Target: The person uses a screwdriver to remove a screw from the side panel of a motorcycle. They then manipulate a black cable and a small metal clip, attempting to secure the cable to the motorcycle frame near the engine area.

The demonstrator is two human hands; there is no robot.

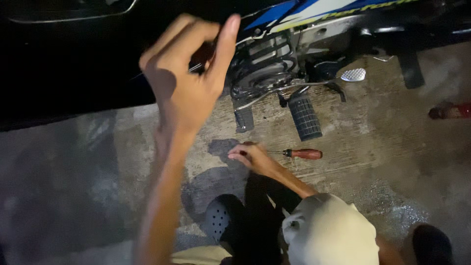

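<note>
Upper centre, the left hand (184, 73) is closed around a dark-handled tool (202, 53) at the motorcycle (274, 64) — better to keep it straight. The right hand (251, 156) touches the screwdriver (304, 154) in mid-frame — grip unclear.

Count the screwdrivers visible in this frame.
2: one red-handled screwdriver lies on the concrete floor by the right hand; the left hand grips another tool, likely a second, mostly hidden.
</note>
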